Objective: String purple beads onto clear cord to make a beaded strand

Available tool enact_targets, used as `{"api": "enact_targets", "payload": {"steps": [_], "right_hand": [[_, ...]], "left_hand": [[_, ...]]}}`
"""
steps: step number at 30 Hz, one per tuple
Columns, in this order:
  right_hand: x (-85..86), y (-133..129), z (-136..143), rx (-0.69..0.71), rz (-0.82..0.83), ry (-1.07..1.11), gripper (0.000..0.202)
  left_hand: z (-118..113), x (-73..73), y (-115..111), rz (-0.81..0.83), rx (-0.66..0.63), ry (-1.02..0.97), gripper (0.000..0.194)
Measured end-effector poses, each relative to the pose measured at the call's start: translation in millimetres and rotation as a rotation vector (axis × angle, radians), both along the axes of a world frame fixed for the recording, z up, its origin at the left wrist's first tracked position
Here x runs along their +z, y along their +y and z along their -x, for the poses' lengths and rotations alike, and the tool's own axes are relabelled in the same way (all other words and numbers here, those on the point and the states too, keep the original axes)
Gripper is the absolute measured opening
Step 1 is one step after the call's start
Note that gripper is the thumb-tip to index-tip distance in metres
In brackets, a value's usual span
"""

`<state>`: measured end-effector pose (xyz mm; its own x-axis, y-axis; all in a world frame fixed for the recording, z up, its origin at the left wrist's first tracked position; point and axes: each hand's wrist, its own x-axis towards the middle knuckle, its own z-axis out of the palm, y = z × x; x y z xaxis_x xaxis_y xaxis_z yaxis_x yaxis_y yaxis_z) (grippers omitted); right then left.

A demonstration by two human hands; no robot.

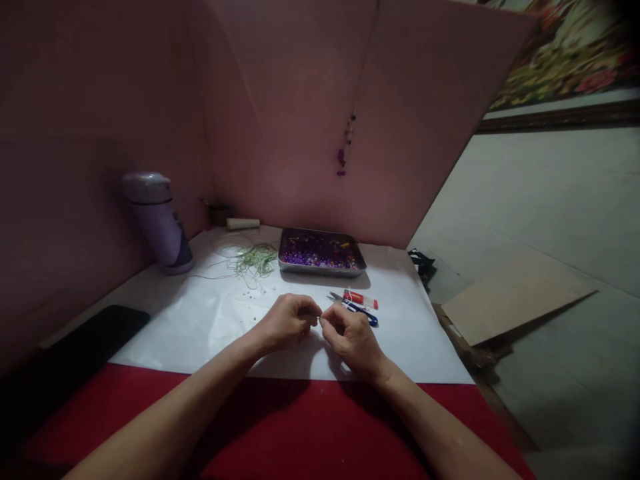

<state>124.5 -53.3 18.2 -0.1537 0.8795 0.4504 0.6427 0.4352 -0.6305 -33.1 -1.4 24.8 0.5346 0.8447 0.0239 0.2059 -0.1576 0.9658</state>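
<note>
My left hand [293,317] and my right hand [351,333] meet fingertip to fingertip above the white sheet [190,333]. Both are closed in a pinch. Whatever lies between the fingertips is too small to make out. Just beyond my right hand lie thread snips [367,316] with dark blue handles, blades pointing left. A red lighter [354,297] rests beside them. Behind the hands stands a metal tray [320,270] of purple and mixed beads [315,253]. To its left is a tangle of pale green thread [257,260]. A few tiny beads [247,293] lie scattered left of my hands.
A lilac flask [160,227] stands at the left, with a dark flat object [110,330] nearer me. A pale roll [243,223] lies by the pink wall [280,133]. A beaded strand [341,159] hangs there. Red cloth [320,427] covers the near edge; cardboard [520,293] lies right.
</note>
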Motion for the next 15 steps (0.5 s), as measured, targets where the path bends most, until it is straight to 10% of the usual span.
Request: {"api": "enact_targets", "payload": {"steps": [15], "right_hand": [[1.8, -1.0, -1.3, 0.043, -0.020, -0.034, 0.013]], "left_hand": [[1.8, 2.6, -1.1, 0.017, 0.045, 0.141, 0.008]]}}
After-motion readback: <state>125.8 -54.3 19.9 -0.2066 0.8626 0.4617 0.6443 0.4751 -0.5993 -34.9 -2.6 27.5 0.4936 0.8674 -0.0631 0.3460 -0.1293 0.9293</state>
